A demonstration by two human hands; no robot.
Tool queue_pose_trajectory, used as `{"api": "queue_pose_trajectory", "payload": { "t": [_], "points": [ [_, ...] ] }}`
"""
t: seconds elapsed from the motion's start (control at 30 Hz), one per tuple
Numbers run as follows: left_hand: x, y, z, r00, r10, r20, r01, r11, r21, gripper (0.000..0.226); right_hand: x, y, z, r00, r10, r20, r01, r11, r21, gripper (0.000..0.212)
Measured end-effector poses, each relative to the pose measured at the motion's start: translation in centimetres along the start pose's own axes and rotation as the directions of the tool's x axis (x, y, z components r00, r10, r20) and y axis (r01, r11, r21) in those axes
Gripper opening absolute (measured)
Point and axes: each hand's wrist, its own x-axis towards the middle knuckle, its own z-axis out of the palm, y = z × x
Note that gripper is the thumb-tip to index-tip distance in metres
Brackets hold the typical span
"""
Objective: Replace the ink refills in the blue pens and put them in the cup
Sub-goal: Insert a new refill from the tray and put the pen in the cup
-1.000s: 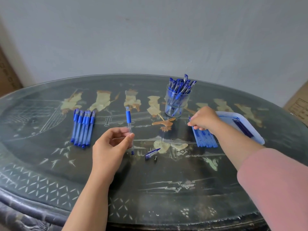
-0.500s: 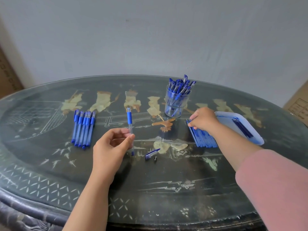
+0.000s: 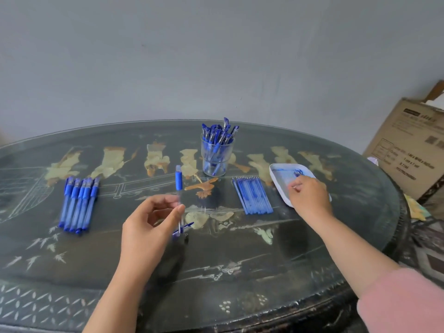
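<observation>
Tabletop (image 3: 240,260), one dark oval, runs wide from the cup (image 3: 217,156) to its near rim. One white tray (image 3: 279,180) sits right of the cup near the table's edge; the right hand (image 3: 310,195) curls over it, grasp unreadable. One row of refills (image 3: 253,198) lies between cup and tray; about five pens (image 3: 78,205) lie far left. Left hand (image 3: 149,224) pinches one pen barrel (image 3: 178,182) upright before the cup, one cap (image 3: 183,228) beneath.

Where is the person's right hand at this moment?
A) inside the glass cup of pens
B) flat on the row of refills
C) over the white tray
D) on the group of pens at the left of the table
C: the right hand is over the near end of the white tray, just right of the row of refills and clear of it.
</observation>
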Motion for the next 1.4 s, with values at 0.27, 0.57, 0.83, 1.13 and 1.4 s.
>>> {"api": "queue_pose_trajectory", "payload": {
  "t": [0.27, 0.57, 0.83, 1.13, 1.4],
  "points": [
    [-1.1, -1.2, 1.4, 0.999, -0.013, -0.030, 0.013, 1.000, 0.014, 0.012, 2.3, 4.3, -0.9, 0.997, 0.072, 0.015, -0.059, 0.906, -0.419, 0.022],
    [-1.1, -1.1, 1.5, 1.000, -0.011, -0.026, 0.012, 1.000, 0.018, 0.014, 3.4, 3.7, -0.8, 0.978, 0.173, 0.113, -0.106, 0.889, -0.446, 0.008],
    [-1.1, -1.3, 1.5, 1.000, -0.001, 0.004, 0.001, 0.999, 0.036, 0.012, 3.4, 2.9, -0.7, 0.979, 0.178, 0.098, -0.123, 0.902, -0.415, 0.011],
    [-1.2, -1.2, 1.4, 1.000, 0.020, -0.008, -0.020, 1.000, -0.006, 0.014, 2.1, 1.1, -1.7, 0.957, 0.246, 0.154, -0.289, 0.862, 0.416, 0.017],
    [-1.9, -0.3, -0.5, 0.995, 0.029, -0.091, -0.032, 0.999, -0.039, 0.014, -5.4, -9.5, -3.3, 0.862, -0.120, 0.492, -0.472, 0.164, 0.866, 0.019]
  ]
}}
